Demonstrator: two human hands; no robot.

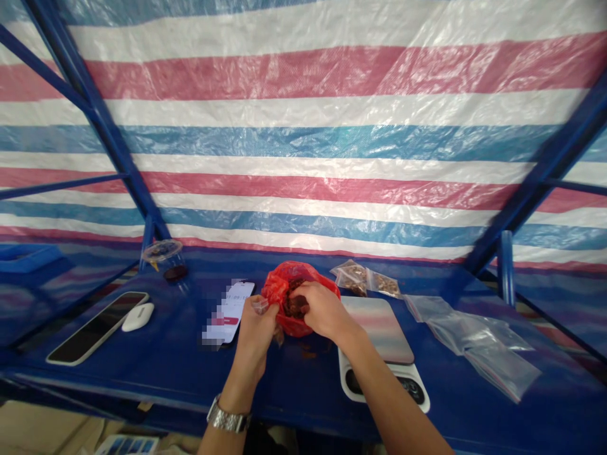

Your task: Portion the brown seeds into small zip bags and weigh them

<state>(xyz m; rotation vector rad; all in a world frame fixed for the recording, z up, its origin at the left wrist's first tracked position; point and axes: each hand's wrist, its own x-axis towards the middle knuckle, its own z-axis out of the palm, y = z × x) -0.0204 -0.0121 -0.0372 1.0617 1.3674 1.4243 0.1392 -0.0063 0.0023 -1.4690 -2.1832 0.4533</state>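
Note:
A red plastic bag (pixel 301 270) stands with its mouth open in front of me, holding small brown dried pieces (pixel 294 307). My right hand (pixel 325 309) reaches into it from the right, fingers curled down among the pieces; what they pinch is hidden. At the bag's left edge my left hand (pixel 257 322) is closed on a small clear zip bag (pixel 260 305), which hangs down below the fingers with a little brown content. A silver watch sits on the left wrist.
Right of the bag is a white kitchen scale (pixel 379 332); behind it lie filled zip bags (pixel 353 277), farther right loose flat zip bags (pixel 474 335). To the left are a lit phone (pixel 232 316), a dark phone (pixel 97 328), a white earbud case (pixel 137 317) and a clear cup (pixel 165 259).

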